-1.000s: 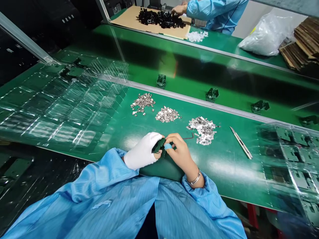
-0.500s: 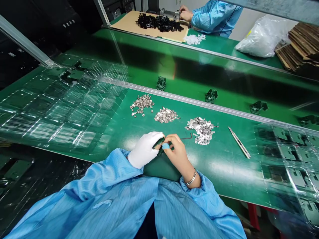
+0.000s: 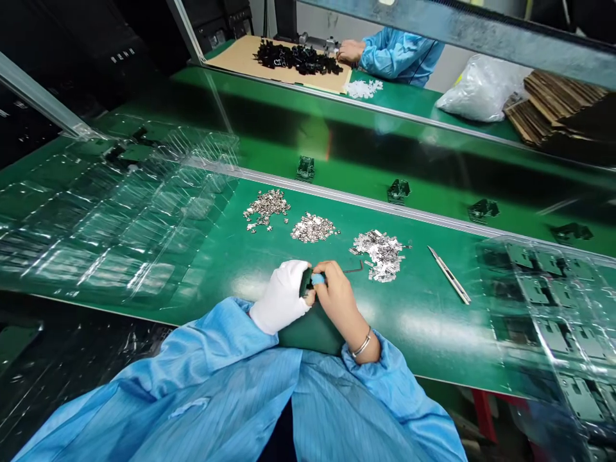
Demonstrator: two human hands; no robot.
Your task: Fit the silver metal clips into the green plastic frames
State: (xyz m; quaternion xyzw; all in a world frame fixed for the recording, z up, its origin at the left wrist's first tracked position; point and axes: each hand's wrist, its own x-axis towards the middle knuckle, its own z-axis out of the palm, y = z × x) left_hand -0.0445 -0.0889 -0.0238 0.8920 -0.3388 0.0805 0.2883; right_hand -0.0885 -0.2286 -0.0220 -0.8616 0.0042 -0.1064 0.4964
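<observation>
My left hand (image 3: 282,296), in a white glove, is closed around a small dark green part (image 3: 306,281) just above the green table's (image 3: 433,327) near edge. My bare right hand (image 3: 337,294), with a blue cot on one fingertip and a metal bracelet at the wrist, pinches the same part from the right. Both hands touch each other over the part. Three heaps of small shiny metal pieces lie beyond them: left heap (image 3: 265,206), middle heap (image 3: 312,228), right heap (image 3: 380,253). A small dark hex key (image 3: 355,267) lies just right of my fingers.
A slim knife-like tool (image 3: 449,275) lies to the right. Clear plastic trays sit at left (image 3: 115,212) and, holding dark parts, at right (image 3: 553,308). Dark parts (image 3: 398,190) ride the far conveyor. Another person's hands (image 3: 351,50) work beside a pile of black parts (image 3: 293,56).
My hands have drawn closer together around the dark part, which is tilted more upright now. The view has shifted slightly down and left. The other person's hands moved left on the far bench.
</observation>
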